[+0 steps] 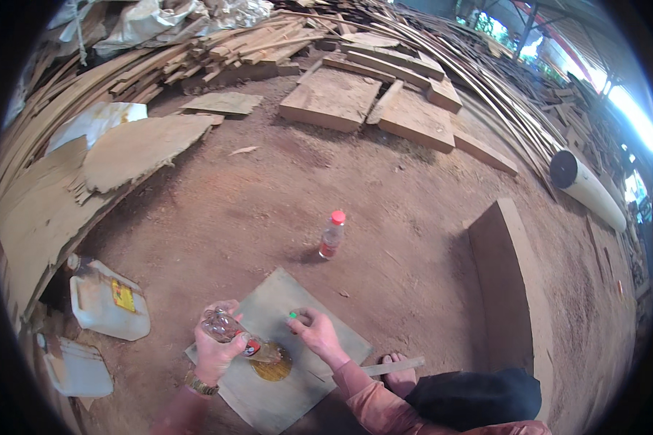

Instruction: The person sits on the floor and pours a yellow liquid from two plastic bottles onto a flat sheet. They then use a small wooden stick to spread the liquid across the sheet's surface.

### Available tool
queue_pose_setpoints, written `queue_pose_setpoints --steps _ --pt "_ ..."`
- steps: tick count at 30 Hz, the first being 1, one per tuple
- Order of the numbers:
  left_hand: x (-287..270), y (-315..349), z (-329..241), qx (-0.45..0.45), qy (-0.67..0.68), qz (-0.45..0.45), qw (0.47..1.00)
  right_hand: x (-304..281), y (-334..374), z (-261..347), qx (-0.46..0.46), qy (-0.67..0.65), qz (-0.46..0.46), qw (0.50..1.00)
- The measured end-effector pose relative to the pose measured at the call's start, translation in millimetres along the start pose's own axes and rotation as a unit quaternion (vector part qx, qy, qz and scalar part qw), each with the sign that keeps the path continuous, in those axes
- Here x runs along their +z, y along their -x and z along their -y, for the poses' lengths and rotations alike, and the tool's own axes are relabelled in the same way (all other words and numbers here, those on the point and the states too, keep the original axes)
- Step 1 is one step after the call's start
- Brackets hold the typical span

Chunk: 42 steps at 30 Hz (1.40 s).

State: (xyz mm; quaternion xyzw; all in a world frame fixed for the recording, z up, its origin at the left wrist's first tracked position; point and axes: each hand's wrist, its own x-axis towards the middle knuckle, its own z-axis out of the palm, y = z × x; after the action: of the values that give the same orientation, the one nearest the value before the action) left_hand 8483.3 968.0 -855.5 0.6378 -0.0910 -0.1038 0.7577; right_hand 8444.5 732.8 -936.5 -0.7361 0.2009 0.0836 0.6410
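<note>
My left hand (216,351) is wrapped round a clear plastic bottle (222,326) with a red label, tilted down to the right. Directly by its lower end, an amber puddle (271,364) spreads on a flat grey-green board (283,297). My right hand (317,334) pinches a small green bottle cap (292,316) above the board. Ahead of my hands, a second clear bottle (331,235) with a red cap stands upright on the ground. Whether liquid is flowing from the tilted bottle is hard to make out.
Two whitish plastic jugs (109,304) lie at the left beside plywood sheets (51,210). A long wooden plank (508,290) stands on edge at the right. Thick boards (334,100) and piled strips lie farther off. A thin wooden stick (395,367) rests near my foot.
</note>
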Motion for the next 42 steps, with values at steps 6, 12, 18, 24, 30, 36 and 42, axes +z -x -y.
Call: queue_pose_setpoints --steps 6,12,18,24,30,36,42 --pt "6.8 5.0 2.2 0.017 0.066 -0.036 0.997 2.9 -0.5 1.8 -0.019 -0.023 0.002 1.000" --pt "2.7 12.3 -4.2 0.014 0.005 -0.033 0.999 12.8 4.3 5.8 -0.015 -0.008 0.013 1.000" --pt "3.1 11.6 -6.9 0.057 -0.024 -0.028 0.998 15.8 3.8 9.3 -0.015 -0.009 0.022 1.000" --pt "2.6 15.3 -2.8 0.047 0.011 -0.039 0.998 18.8 5.6 5.0 -0.031 -0.046 0.021 0.998" --pt "0.7 12.0 -4.9 0.098 0.074 -0.049 0.991 18.6 1.9 7.5 -0.051 0.054 -0.004 0.997" --pt "3.4 19.6 -19.6 0.083 0.017 -0.091 0.992 16.8 4.9 11.2 -0.017 0.005 0.026 1.000" --pt "11.4 15.3 -25.6 0.087 0.029 -0.097 0.991 18.9 2.0 18.9 0.000 0.014 0.023 1.000"
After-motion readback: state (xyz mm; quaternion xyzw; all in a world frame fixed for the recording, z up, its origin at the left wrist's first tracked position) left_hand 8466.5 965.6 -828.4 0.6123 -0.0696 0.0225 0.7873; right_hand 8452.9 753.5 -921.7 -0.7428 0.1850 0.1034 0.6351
